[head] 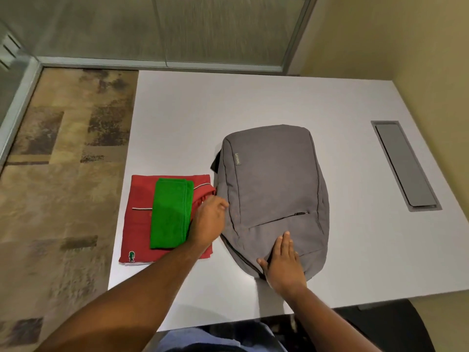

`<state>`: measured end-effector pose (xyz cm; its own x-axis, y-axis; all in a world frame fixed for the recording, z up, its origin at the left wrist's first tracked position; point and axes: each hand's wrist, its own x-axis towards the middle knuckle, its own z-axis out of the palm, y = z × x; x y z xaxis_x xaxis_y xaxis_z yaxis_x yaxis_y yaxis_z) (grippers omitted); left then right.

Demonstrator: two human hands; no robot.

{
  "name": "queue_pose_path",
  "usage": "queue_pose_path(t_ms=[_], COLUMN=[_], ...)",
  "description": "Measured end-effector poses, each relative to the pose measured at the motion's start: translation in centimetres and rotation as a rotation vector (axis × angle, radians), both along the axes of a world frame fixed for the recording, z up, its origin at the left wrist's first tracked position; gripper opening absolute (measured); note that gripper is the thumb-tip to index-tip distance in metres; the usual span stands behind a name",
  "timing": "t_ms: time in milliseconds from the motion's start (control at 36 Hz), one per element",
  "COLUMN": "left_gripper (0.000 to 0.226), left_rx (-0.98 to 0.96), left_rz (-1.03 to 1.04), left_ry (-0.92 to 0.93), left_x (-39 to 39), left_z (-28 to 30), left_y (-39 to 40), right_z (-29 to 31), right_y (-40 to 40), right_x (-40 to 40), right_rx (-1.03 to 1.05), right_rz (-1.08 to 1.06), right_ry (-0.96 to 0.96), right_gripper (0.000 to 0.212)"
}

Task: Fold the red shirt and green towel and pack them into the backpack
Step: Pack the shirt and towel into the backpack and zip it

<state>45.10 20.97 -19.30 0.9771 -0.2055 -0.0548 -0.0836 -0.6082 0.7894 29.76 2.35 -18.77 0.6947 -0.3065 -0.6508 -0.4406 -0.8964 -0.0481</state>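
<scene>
- Worktop (304, 102): white surface carrying all task items; a grey cable hatch (406, 165) is set into it well to the right of the bag
- Backpack (274, 189): grey, lying flat with its front panel up, near the middle of the worktop; the slanted front pocket zip appears closed
- Red shirt (138, 224): folded into a flat rectangle, lying just left of the backpack, its right edge near the bag's side; a small green logo shows at the near left corner
- Green towel (170, 214): folded into a narrow strip, lying on top of the red shirt, aligned lengthwise
- Left hand (209, 222): positioned at the backpack's left side, over the shirt's right edge, fingers curled toward the seam; whether it pinches anything cannot be told
- Right hand (284, 262): laid flat, fingers straight and together, pressing on the backpack's near end
</scene>
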Motion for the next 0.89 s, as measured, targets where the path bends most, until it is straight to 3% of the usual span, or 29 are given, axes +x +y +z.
queue_pose_path(t_ms=[139, 417, 583, 806, 889], left_gripper=[0.029, 0.022, 0.018, 0.008, 0.013], left_rx=[0.011, 0.058, 0.097, 0.171, 0.215], left_rz=[0.265, 0.033, 0.102, 0.194, 0.176], left_ry=[0.104, 0.092, 0.128, 0.157, 0.133], left_x=[3.4, 5.8, 5.9, 5.8, 5.8], left_z=[-1.3, -4.6, -4.3, -5.0, -5.1], left_y=[-0.5, -0.5, -0.9, -1.6, -1.7], right_z=[0.9, 1.5, 1.4, 1.5, 1.4], right_y=[0.9, 0.8, 0.5, 0.4, 0.3], right_x=[0.5, 1.0, 1.1, 1.2, 1.3], right_rx=[0.037, 0.174, 0.183, 0.188, 0.189], right_rz=[-0.062, 0.056, 0.096, 0.102, 0.107], right_ry=[-0.099, 0.019, 0.041, 0.07, 0.074], right_gripper=[0.099, 0.135, 0.115, 0.113, 0.113])
